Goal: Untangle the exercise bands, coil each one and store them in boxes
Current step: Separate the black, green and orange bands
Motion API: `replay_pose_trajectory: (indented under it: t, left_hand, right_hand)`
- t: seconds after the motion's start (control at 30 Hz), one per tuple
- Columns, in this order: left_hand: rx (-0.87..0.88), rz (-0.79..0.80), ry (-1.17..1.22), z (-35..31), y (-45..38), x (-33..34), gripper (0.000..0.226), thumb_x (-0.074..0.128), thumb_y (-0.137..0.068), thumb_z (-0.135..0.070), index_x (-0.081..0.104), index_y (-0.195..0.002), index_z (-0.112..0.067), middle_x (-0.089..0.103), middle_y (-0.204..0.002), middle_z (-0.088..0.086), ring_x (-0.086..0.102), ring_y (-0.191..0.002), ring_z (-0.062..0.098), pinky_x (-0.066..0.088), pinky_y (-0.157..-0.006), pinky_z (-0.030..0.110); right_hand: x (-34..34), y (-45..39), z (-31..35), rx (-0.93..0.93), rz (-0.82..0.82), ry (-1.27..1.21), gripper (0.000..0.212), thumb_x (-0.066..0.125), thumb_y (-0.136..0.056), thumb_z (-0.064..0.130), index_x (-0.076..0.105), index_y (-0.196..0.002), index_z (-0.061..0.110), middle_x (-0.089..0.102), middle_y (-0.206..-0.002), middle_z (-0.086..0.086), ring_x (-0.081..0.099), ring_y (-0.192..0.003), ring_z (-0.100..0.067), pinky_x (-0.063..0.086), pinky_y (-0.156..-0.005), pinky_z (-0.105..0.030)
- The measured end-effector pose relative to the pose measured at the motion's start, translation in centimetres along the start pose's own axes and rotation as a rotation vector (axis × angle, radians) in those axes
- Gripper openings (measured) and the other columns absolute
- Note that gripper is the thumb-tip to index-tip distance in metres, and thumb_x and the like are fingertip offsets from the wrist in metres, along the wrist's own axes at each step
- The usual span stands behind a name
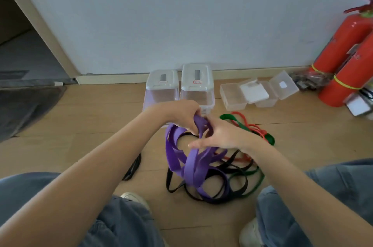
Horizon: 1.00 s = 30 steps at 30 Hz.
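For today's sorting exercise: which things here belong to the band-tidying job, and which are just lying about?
Belonging: purple band, black bands, green band, red band, lidded boxes, open boxes.

Lying about: fire extinguishers, dark mat.

Nothing legible is showing anywhere. The left lidded box (162, 85) is carrying a small red-edged label (163, 81) on its lid, and the right lidded box (197, 83) is carrying another red-edged label (197, 82), but whatever is printed on them is coming out too small and blurred to read. The nearer fire extinguisher (349, 71) is showing dark markings (357, 56) on its red body, likewise unreadable.
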<state>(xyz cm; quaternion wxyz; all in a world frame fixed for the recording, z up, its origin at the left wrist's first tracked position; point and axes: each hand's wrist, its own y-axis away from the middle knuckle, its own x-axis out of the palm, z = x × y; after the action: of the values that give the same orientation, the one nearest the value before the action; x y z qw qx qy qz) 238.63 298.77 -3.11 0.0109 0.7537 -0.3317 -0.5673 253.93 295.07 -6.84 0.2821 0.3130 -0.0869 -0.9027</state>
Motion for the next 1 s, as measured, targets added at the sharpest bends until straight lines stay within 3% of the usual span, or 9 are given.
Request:
replay_pose_trajectory:
  t: [0.17,0.33,0.4,0.47,0.6,0.67,0.77,0.93,1.0]
  left_hand:
    - [0.011,-0.175,0.208,3.5,-1.6,3.5,0.031,0.069,-0.07,-0.016,0.055,-0.098,-0.014,0.06,-0.086,-0.001,0.055,-0.081,0.02,0.045,-0.072,0.031]
    - [-0.206,-0.262,0.632,6.4,-2.7,12.3,0.018,0.07,-0.07,-0.008,0.054,-0.079,-0.01,0.05,-0.069,-0.001,0.048,-0.071,0.022,0.04,-0.062,0.031]
    - [-0.213,-0.179,0.703,7.3,-3.1,13.4,0.028,0.071,-0.068,-0.008,0.057,-0.093,-0.007,0.059,-0.081,0.006,0.055,-0.078,0.025,0.047,-0.073,0.039]
    - [-0.24,-0.133,0.734,8.3,-2.6,11.9,0.045,0.073,-0.068,-0.009,0.052,-0.108,-0.008,0.065,-0.092,0.009,0.062,-0.085,0.028,0.05,-0.084,0.041]
    - [-0.134,-0.298,1.178,8.8,-0.9,5.3,0.053,0.076,-0.067,-0.003,0.048,-0.109,-0.02,0.062,-0.073,0.001,0.054,-0.051,0.01,0.05,-0.052,0.024]
    - [0.012,-0.322,1.227,7.0,-0.5,2.7,0.053,0.071,-0.072,0.003,0.049,-0.11,-0.026,0.061,-0.067,-0.002,0.049,-0.046,0.008,0.047,-0.049,0.02]
    - [0.144,-0.25,1.247,3.7,-0.6,1.0,0.053,0.065,-0.077,0.007,0.049,-0.115,-0.026,0.058,-0.058,-0.007,0.045,-0.046,0.009,0.045,-0.052,0.019]
    - [0.104,-0.475,1.699,2.8,-1.0,0.4,0.035,0.046,-0.084,0.014,0.051,-0.108,-0.011,0.043,-0.048,-0.005,0.035,-0.042,0.006,0.033,-0.044,0.017]
    - [0.02,-0.624,1.84,3.7,-0.9,0.3,0.027,0.043,-0.086,0.012,0.05,-0.104,-0.007,0.043,-0.05,-0.004,0.035,-0.042,0.006,0.032,-0.042,0.017]
  right_hand:
    - [-0.7,-1.3,-0.6,-0.044,-0.382,0.132,0.017,0.064,-0.079,0.018,0.065,-0.095,0.011,0.067,-0.087,-0.005,0.059,-0.076,-0.016,0.042,-0.062,-0.018]
    - [-3.8,-2.2,-1.7,-0.06,-0.564,-0.674,0.012,0.055,-0.079,0.008,0.063,-0.08,0.016,0.062,-0.058,0.007,0.065,-0.059,-0.014,0.049,-0.057,-0.024]
    - [-4.0,-2.7,-3.4,-0.01,-0.69,-0.768,0.019,0.048,-0.086,0.002,0.06,-0.077,0.015,0.06,-0.053,0.008,0.062,-0.052,-0.01,0.044,-0.048,-0.018]
    - [-3.4,-3.4,-5.8,0.099,-0.79,-0.55,0.014,0.05,-0.088,0.003,0.058,-0.084,0.014,0.064,-0.071,0.003,0.059,-0.067,-0.013,0.042,-0.057,-0.022]
    - [-0.5,-3.9,-10.9,0.218,-0.341,0.15,0.032,0.057,-0.082,-0.002,0.057,-0.113,0.005,0.059,-0.107,-0.01,0.056,-0.102,-0.023,0.035,-0.074,-0.024]
    - [1.4,-4.1,-10.9,0.087,-0.116,0.127,0.058,0.064,-0.077,-0.003,0.046,-0.131,0.009,0.049,-0.13,-0.008,0.045,-0.123,-0.021,0.034,-0.094,-0.021]
    - [4.3,-4.8,-8.8,-0.018,0.155,-0.02,0.09,0.077,-0.075,0.013,0.021,-0.146,0.018,0.027,-0.141,0.01,0.024,-0.131,-0.006,0.022,-0.104,-0.013]
    - [8.3,-5.5,-6.0,0.226,0.322,-0.189,0.058,0.075,-0.075,0.035,0.054,-0.126,0.018,0.057,-0.126,0.005,0.05,-0.12,-0.014,0.037,-0.106,-0.028]
    - [9.1,-5.6,-5.4,0.301,0.398,-0.34,0.036,0.066,-0.085,0.022,0.06,-0.119,0.014,0.062,-0.117,0.003,0.055,-0.11,-0.013,0.038,-0.105,-0.03]
